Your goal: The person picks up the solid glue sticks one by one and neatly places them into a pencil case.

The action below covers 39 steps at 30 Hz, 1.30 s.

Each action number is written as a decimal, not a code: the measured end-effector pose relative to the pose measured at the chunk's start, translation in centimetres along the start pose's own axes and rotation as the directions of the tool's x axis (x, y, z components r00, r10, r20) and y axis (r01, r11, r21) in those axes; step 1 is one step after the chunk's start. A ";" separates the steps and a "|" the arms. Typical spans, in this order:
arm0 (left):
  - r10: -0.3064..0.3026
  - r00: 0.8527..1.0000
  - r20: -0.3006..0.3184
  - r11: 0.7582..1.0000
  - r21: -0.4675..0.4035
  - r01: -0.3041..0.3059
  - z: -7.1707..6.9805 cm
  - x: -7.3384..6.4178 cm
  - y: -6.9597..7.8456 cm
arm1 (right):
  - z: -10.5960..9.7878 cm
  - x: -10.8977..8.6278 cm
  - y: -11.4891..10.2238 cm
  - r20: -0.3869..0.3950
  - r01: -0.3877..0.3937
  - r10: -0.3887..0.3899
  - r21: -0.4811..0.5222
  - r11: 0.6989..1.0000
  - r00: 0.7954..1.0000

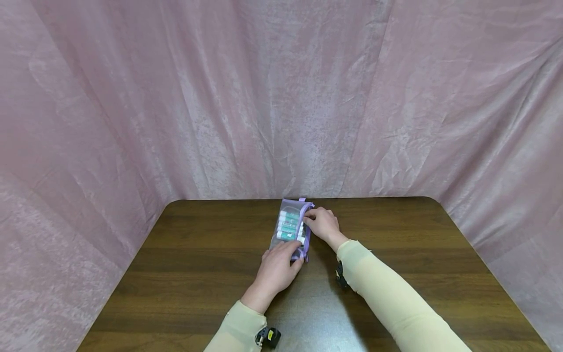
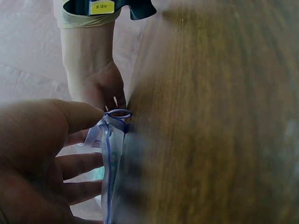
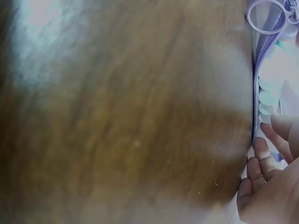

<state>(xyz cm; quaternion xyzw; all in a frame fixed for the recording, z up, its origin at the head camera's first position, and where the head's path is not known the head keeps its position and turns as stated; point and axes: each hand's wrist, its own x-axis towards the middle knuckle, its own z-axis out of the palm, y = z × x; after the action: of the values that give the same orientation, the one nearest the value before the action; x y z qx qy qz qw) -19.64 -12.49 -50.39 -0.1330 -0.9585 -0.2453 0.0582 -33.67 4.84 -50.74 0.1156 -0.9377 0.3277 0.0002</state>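
A see-through pouch with purple zip trim lies on the table, holding several white-and-teal tubes. At its near end, my left hand grips the edge between thumb and fingers, beside a ring-shaped zip pull. My right hand holds the far part of the zip side with thumb and fingers. In the right wrist view the zip stands parted, showing white tube ends close to the right thumb. The left palm covers part of the pouch's near end.
The brown wooden table extends to both sides of the pouch. Its back edge lies just beyond the pouch's far end. Pink curtains hang behind and at both sides.
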 end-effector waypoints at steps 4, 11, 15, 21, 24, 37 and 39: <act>0.000 1.000 -0.004 1.000 -0.004 0.000 0.0 0.0 0.0 | -0.1 -0.1 0.0 -0.002 0.006 -0.006 -0.004 1.000 1.000; 0.003 1.000 -0.004 1.000 -0.006 -0.003 -0.1 0.0 0.1 | -0.1 -0.1 0.0 0.002 0.005 -0.005 -0.004 1.000 1.000; -0.001 1.000 0.001 1.000 -0.008 0.001 -0.1 0.1 0.1 | -0.1 0.0 0.1 0.005 -0.002 0.002 -0.003 1.000 1.000; -0.004 1.000 0.013 1.000 -0.013 0.004 0.0 0.3 0.2 | -0.2 0.0 0.3 0.000 -0.012 0.012 -0.001 1.000 1.000; 0.000 1.000 0.012 1.000 -0.012 0.000 0.0 0.4 0.3 | -0.3 0.0 0.4 -0.001 -0.016 0.016 0.005 1.000 1.000; 0.034 0.999 0.015 0.999 -0.001 -0.034 0.1 0.6 0.2 | -1.4 -0.4 0.9 0.023 -0.003 0.001 0.068 0.998 1.000; 0.040 0.999 0.013 0.999 0.000 -0.040 0.1 0.5 0.2 | -1.5 -0.7 1.1 0.029 0.006 -0.008 0.074 0.997 1.000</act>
<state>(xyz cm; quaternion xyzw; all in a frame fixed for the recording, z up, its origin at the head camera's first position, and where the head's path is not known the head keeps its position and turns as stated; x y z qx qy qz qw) -20.09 -12.11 -50.26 -0.1539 -0.9560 -0.2430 0.0571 -33.33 6.73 -50.24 0.1237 -0.9244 0.3604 -0.0165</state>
